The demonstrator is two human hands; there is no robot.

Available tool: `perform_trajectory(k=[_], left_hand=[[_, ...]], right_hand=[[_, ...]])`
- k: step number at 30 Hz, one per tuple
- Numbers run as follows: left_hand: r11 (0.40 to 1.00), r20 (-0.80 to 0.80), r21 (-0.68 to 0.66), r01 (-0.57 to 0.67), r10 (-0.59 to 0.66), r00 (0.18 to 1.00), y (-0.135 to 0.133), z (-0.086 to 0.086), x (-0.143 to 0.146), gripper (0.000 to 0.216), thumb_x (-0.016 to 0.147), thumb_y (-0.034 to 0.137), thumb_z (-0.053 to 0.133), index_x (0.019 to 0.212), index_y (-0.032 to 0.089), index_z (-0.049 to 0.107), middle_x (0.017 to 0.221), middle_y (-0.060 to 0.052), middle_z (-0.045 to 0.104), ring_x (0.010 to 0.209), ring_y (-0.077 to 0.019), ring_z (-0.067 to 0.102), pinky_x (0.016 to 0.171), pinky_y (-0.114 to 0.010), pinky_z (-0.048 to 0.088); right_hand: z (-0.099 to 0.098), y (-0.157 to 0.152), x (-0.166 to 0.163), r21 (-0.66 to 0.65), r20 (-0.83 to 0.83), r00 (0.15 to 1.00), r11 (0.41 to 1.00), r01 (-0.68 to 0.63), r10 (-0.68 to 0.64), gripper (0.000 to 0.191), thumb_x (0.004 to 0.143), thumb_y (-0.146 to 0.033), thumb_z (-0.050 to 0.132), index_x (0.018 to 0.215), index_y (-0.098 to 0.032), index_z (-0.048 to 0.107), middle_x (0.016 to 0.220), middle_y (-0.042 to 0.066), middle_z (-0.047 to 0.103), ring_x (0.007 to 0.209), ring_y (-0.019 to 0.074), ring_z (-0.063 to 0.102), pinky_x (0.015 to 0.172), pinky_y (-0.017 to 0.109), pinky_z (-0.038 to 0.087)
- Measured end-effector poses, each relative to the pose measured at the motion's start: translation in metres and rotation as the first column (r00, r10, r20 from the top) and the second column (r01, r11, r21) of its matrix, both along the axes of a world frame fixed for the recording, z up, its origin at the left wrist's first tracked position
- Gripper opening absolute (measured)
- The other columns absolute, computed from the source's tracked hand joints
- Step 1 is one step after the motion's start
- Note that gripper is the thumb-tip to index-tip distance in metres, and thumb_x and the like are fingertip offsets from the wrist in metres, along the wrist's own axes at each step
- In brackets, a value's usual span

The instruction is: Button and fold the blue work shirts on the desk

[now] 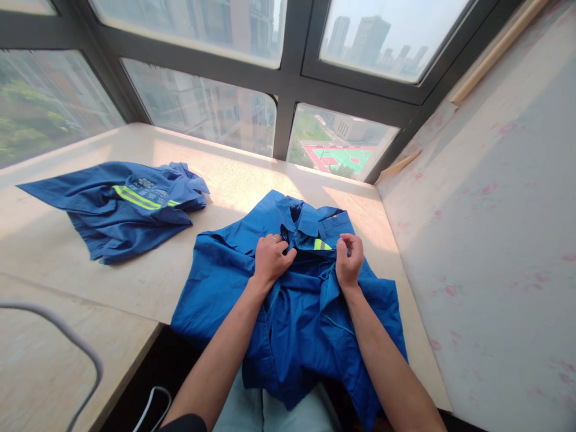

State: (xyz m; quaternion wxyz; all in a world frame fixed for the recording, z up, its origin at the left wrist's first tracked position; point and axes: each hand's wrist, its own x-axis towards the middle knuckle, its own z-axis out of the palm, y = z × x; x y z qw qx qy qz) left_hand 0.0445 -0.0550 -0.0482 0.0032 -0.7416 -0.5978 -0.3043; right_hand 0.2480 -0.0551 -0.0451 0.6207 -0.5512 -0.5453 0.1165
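Note:
A blue work jacket (297,318) with a collar lies spread before me, its lower part hanging over the ledge's front edge toward my lap. My left hand (272,258) is closed on the jacket's cloth just below the collar, a ring on one finger. On the other side my right hand (349,258) pinches the cloth near the chest. Between the hands the fabric is drawn up in a fold, and a yellow-and-grey reflective strip (321,244) shows behind it. What exactly the fingertips hold is partly hidden.
Another blue garment (130,210) with reflective stripes and printed lettering lies crumpled at the left on the pale ledge (229,174). Dark-framed windows (202,108) rise behind. A flowered wall (486,240) bounds the right. A grey cable (76,339) curves at the lower left.

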Motion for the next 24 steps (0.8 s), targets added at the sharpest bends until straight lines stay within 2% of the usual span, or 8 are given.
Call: perform_trajectory(k=[1,3,6,8,9,16,20,24], left_hand=[[1.0,0.009,0.001,0.0,0.0,1.0,0.0,0.0,0.0,0.026,0.08,0.026,0.063,0.054,0.021,0.063,0.068,-0.007,0.06,0.076,-0.0221,0.054,0.067,-0.035,0.032],[1.0,0.028,0.003,-0.001,0.001,1.0,0.001,-0.001,0.0,0.028,0.08,0.026,0.064,0.053,0.021,0.061,0.067,-0.007,0.059,0.076,-0.0219,0.054,0.067,-0.035,0.032],[1.0,0.053,0.006,0.017,-0.017,0.998,0.001,-0.003,-0.001,0.03,0.082,0.029,0.064,0.053,0.021,0.061,0.067,-0.007,0.059,0.075,-0.0215,0.053,0.067,-0.035,0.033],[0.999,0.059,0.014,0.04,-0.04,0.997,0.001,-0.004,-0.001,0.03,0.083,0.03,0.063,0.055,0.021,0.062,0.069,-0.007,0.059,0.075,-0.0209,0.053,0.067,-0.034,0.034],[0.998,0.061,0.024,0.054,-0.056,0.997,0.001,-0.004,-0.001,0.029,0.084,0.03,0.063,0.056,0.021,0.063,0.07,-0.007,0.06,0.075,-0.0205,0.053,0.067,-0.034,0.035],[0.971,0.085,0.124,0.203,-0.214,0.973,-0.002,-0.002,0.0,0.03,0.085,0.029,0.061,0.056,0.021,0.062,0.073,-0.006,0.061,0.075,-0.0187,0.052,0.07,-0.033,0.038],[0.962,0.092,0.153,0.226,-0.241,0.966,-0.002,-0.003,-0.001,0.032,0.085,0.029,0.059,0.055,0.021,0.06,0.073,-0.005,0.061,0.075,-0.0179,0.052,0.072,-0.033,0.039],[0.966,0.097,0.143,0.213,-0.228,0.969,-0.002,-0.002,0.0,0.028,0.086,0.026,0.057,0.058,0.021,0.061,0.076,-0.005,0.062,0.076,-0.0181,0.054,0.073,-0.033,0.038]], right_hand=[[0.005,-0.004,-0.001,0.069,0.143,0.99,0.997,-0.022,0.012,0.014,0.084,-0.029,0.059,0.095,-0.023,0.065,0.094,0.006,0.063,0.091,0.0238,0.059,0.084,0.041,0.047],[0.014,-0.012,-0.005,0.124,0.407,0.909,0.98,-0.154,0.091,0.017,0.085,-0.024,0.062,0.101,-0.026,0.068,0.105,0.009,0.065,0.104,0.0275,0.059,0.095,0.047,0.043],[0.022,-0.017,-0.015,-0.013,0.642,0.7,0.918,-0.397,0.312,0.029,0.087,-0.017,0.06,0.11,-0.032,0.071,0.119,0.007,0.065,0.113,0.0276,0.058,0.098,0.048,0.042],[0.021,-0.016,-0.023,-0.118,0.69,0.594,0.874,-0.472,0.414,0.033,0.089,-0.016,0.058,0.116,-0.033,0.07,0.125,0.007,0.064,0.116,0.0272,0.058,0.099,0.048,0.043],[0.019,-0.014,-0.026,-0.142,0.696,0.575,0.867,-0.479,0.431,0.034,0.09,-0.017,0.057,0.118,-0.032,0.069,0.126,0.008,0.064,0.117,0.0271,0.057,0.099,0.048,0.043],[0.004,-0.003,-0.027,-0.106,0.63,0.684,0.914,-0.393,0.367,0.025,0.095,-0.023,0.056,0.112,-0.031,0.073,0.103,0.007,0.072,0.1,0.0239,0.064,0.088,0.042,0.048],[-0.002,-0.003,-0.024,-0.067,0.546,0.756,0.918,-0.391,0.362,0.023,0.095,-0.025,0.057,0.107,-0.031,0.075,0.097,0.005,0.075,0.091,0.0228,0.068,0.085,0.041,0.048],[-0.005,-0.001,-0.024,-0.048,0.405,0.847,0.933,-0.356,0.344,0.017,0.093,-0.032,0.061,0.099,-0.03,0.077,0.095,0.004,0.077,0.091,0.0246,0.069,0.087,0.042,0.049]])
